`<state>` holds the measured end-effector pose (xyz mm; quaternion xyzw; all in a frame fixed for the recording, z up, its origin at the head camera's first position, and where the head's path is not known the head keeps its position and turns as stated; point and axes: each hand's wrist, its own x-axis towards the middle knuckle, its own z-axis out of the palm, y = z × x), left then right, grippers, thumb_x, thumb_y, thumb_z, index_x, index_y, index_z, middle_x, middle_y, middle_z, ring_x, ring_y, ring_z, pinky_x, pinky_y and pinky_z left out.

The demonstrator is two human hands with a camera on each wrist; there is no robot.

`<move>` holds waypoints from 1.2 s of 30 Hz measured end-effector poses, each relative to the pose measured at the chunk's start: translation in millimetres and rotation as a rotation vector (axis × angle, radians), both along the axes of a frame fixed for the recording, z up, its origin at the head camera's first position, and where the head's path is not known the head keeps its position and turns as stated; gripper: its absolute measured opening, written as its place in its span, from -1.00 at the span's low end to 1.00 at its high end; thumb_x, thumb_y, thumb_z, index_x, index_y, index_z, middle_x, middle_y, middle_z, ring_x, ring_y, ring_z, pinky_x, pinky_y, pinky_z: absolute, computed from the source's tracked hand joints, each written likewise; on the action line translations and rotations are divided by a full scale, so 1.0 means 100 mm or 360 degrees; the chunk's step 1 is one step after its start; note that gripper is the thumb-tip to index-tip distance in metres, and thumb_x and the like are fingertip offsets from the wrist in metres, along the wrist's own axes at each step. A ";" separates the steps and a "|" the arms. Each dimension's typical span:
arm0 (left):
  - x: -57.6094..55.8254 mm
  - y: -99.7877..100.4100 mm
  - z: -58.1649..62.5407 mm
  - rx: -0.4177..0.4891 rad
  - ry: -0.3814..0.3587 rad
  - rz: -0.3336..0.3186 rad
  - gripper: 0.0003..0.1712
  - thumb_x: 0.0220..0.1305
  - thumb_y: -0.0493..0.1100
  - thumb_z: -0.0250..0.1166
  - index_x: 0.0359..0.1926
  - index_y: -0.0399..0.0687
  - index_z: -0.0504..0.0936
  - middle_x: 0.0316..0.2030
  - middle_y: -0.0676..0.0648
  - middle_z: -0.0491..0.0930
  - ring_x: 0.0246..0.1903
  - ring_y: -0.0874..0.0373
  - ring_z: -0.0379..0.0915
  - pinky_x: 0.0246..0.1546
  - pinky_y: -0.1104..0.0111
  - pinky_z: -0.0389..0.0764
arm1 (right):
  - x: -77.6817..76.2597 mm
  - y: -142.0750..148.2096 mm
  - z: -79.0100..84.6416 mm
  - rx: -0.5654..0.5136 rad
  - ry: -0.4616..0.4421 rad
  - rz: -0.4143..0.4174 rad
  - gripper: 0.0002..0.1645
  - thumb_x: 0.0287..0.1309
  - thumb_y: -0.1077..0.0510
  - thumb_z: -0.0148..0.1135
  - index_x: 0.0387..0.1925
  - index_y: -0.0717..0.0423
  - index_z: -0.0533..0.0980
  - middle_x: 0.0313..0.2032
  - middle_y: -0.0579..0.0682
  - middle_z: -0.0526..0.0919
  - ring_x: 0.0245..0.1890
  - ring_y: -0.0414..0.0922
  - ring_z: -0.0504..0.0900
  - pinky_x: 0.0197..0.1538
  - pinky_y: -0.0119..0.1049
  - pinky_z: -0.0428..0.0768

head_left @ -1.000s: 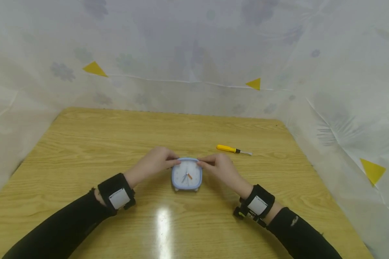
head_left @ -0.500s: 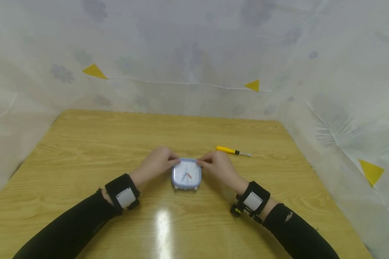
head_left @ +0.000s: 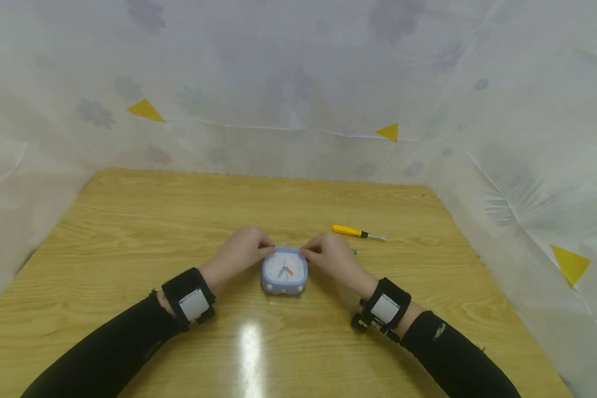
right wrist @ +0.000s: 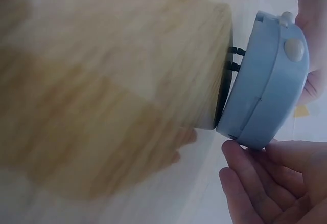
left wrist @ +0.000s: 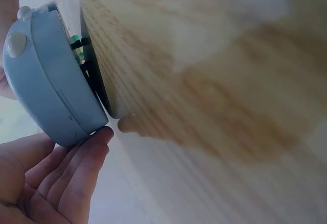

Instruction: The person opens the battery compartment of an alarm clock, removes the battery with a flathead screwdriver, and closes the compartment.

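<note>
A light blue alarm clock (head_left: 284,271) with a white face is tilted back over the table, its underside and white feet turned toward me. My left hand (head_left: 241,249) pinches its upper left corner between thumb and fingers. At the upper right corner, my right hand (head_left: 335,260) holds it the same way. In the left wrist view the clock's blue side (left wrist: 56,81) shows, with dark knobs on its back close to the tabletop. The right wrist view shows the fingers (right wrist: 250,168) under the clock's edge. The back of the clock is mostly hidden.
A yellow-handled screwdriver (head_left: 350,231) lies beyond my right hand, its shaft pointing right. A small green thing (head_left: 355,252) peeks out just behind that hand, mostly hidden. The wooden table (head_left: 179,204) is bounded by pale plastic sheeting (head_left: 288,66) at the back and sides.
The clock has tipped backward, so its underside and feet show more. Both hands have kept their hold at its corners. The small green thing has come into view beside the right hand.
</note>
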<state>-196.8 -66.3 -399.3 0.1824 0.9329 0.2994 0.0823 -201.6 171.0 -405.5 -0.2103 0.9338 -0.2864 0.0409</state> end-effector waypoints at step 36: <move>0.84 -0.08 0.03 -0.0798 0.1397 -0.0614 -0.70 0.27 -0.30 0.50 0.02 -0.22 0.79 -0.02 -0.18 0.81 -0.06 0.04 0.82 -0.04 0.29 0.82 | 0.80 0.09 0.14 0.0782 0.1119 0.0630 -0.52 0.25 0.16 0.53 0.18 0.18 0.69 0.15 0.09 0.78 0.12 -0.04 0.79 0.20 -0.17 0.75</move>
